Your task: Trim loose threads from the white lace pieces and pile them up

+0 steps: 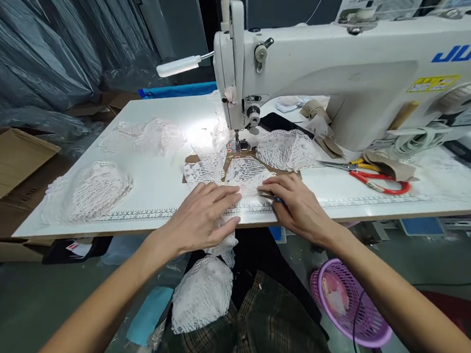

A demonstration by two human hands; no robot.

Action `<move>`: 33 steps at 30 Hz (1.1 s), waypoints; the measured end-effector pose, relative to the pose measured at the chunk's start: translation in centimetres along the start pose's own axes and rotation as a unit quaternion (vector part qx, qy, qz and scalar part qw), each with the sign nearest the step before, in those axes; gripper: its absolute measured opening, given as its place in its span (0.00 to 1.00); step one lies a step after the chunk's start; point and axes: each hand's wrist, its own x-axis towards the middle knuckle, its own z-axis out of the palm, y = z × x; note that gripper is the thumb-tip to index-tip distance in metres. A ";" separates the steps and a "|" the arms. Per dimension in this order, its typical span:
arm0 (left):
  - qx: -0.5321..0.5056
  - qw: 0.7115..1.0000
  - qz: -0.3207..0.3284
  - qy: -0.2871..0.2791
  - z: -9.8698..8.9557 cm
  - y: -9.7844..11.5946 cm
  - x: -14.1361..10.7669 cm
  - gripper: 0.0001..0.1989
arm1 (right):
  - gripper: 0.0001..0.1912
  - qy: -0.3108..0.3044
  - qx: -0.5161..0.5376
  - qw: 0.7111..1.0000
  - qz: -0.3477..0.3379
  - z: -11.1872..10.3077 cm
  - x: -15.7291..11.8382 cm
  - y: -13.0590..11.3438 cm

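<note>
A piece of white lace [247,171] lies on the sewing table just in front of the machine's needle [237,138], over a brown patch on the bed. My left hand [206,215] rests on the lace's near edge, fingers stretched out and thumb apart. Thread snips [269,195] with dark blades and a bit of blue are tucked in my closed right hand [296,206], whose fingertips touch the lace's right side. From beneath my left hand, lace hangs over the table edge to a white lace cup [204,293] on my lap.
The white sewing machine [310,57] spans the back. Red-handled scissors [379,183], a dark phone [286,124] and lace pieces [288,151] lie right of the needle. Stacked lace cups [96,190] sit at left. A purple basket [351,305] stands below right; a cardboard box [12,161] is left.
</note>
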 end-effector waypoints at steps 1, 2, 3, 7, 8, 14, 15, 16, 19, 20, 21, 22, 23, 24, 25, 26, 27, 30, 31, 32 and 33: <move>-0.008 1.000 -0.003 0.003 -0.1 -0.1 -0.2 0.20 | 0.19 -0.012 -0.010 1.000 -0.008 0.1 0.0 0.1; -0.019 1.000 -0.006 0.008 0.0 -0.3 -0.4 0.21 | 0.19 -0.023 -0.018 0.999 -0.012 0.2 0.0 0.1; -0.031 0.999 -0.007 0.014 0.1 -0.5 -0.5 0.21 | 0.19 -0.033 -0.026 0.999 -0.013 0.3 0.0 0.3; -0.058 0.998 0.000 0.032 0.7 -1.2 -0.9 0.21 | 0.19 -0.032 -0.037 0.999 -0.012 0.6 -0.3 0.6; -0.055 0.998 0.002 0.036 0.8 -1.3 -0.9 0.21 | 0.19 -0.025 -0.036 0.999 -0.014 0.6 -0.3 0.7; -0.024 0.998 0.013 0.057 1.1 -1.6 -1.2 0.21 | 0.22 -0.047 -0.052 0.997 -0.008 0.5 -0.2 0.2; -0.025 0.998 0.014 0.058 1.1 -1.6 -1.2 0.20 | 0.23 -0.053 -0.053 0.997 -0.005 0.4 -0.2 0.2; -0.027 0.998 0.016 0.059 1.1 -1.6 -1.2 0.20 | 0.23 -0.055 -0.051 0.997 -0.004 0.3 -0.2 0.1; -0.040 0.997 0.022 0.069 1.1 -1.7 -1.3 0.20 | 0.23 -0.057 -0.039 0.998 -0.003 0.2 -0.2 0.1; -0.047 0.996 0.025 0.073 1.2 -1.7 -1.3 0.19 | 0.23 -0.055 -0.033 0.998 -0.005 0.2 -0.2 0.1; -0.053 0.995 0.027 0.078 1.2 -1.7 -1.4 0.18 | 0.23 -0.054 -0.026 0.998 -0.008 0.2 -0.2 0.2; -0.057 0.995 0.028 0.082 1.2 -1.7 -1.4 0.18 | 0.23 -0.052 -0.020 0.998 -0.010 0.2 -0.2 0.3; -0.059 0.994 0.027 0.086 1.3 -1.8 -1.5 0.17 | 0.23 -0.050 -0.015 0.999 -0.012 0.2 -0.2 0.3; -0.060 0.994 0.027 0.090 1.3 -1.8 -1.5 0.16 | 0.23 -0.049 -0.011 0.999 -0.013 0.2 -0.2 0.4; -0.059 0.994 0.027 0.093 1.4 -1.9 -1.6 0.15 | 0.23 -0.048 -0.008 0.999 -0.014 0.2 -0.2 0.4; -0.057 0.994 0.027 0.094 1.4 -1.9 -1.6 0.15 | 0.23 -0.048 -0.007 0.999 -0.014 0.2 -0.2 0.4; -0.055 0.994 0.029 0.094 1.5 -2.0 -1.6 0.15 | 0.23 -0.047 -0.006 0.999 -0.014 0.2 -0.3 0.5; -0.055 0.994 0.036 0.091 1.6 -2.1 -1.7 0.16 | 0.23 -0.049 -0.006 0.999 -0.012 0.2 -0.3 0.5; -0.056 0.994 0.036 0.090 1.6 -2.1 -1.7 0.16 | 0.22 -0.050 -0.006 0.999 -0.011 0.2 -0.3 0.5; -0.057 0.994 0.035 0.090 1.6 -2.1 -1.7 0.16 | 0.22 -0.051 -0.006 0.999 -0.010 0.2 -0.3 0.5; -0.057 0.994 0.032 0.091 1.6 -2.1 -1.7 0.16 | 0.22 -0.051 -0.007 0.999 -0.010 0.2 -0.3 0.5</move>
